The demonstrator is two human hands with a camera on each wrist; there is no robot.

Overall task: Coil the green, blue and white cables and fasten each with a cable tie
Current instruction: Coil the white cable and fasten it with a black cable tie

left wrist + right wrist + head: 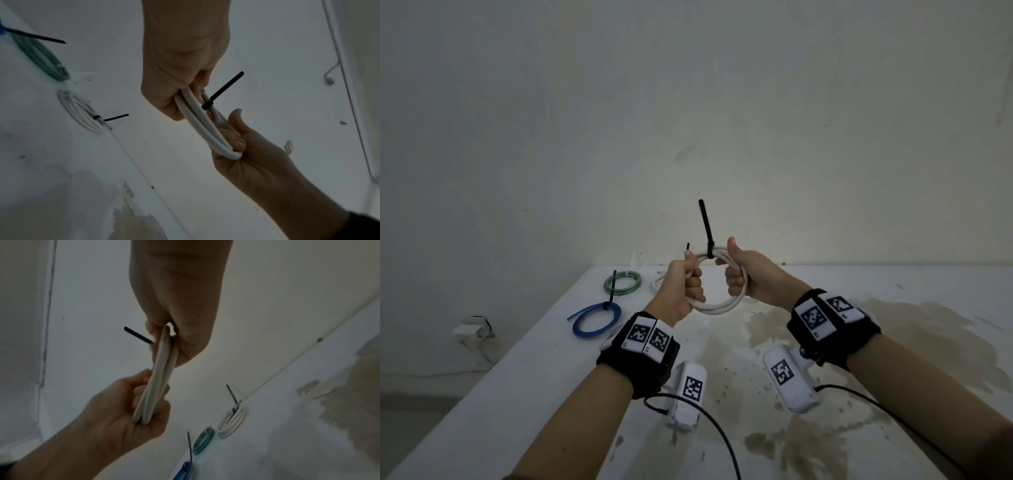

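Note:
I hold a white cable coil (pixel 717 306) up above the table, one hand on each side. My left hand (pixel 693 281) grips its left side with curled fingers. My right hand (pixel 734 274) grips its right side, thumb up. A black cable tie (pixel 705 224) wraps the top of the coil between the hands, its tail pointing up. The left wrist view shows the tie (pixel 222 91) round the strands (pixel 197 123). On the table lie a tied green coil (pixel 622 282), a tied blue coil (pixel 596 320) and another tied white coil (pixel 82 112).
The white table (pixel 551 377) has brown stains (pixel 893 335) on its right half and ends at a wall behind. Its left edge drops off, with a white socket box (pixel 472 330) beyond it. Black camera leads (pixel 722 438) hang under my wrists.

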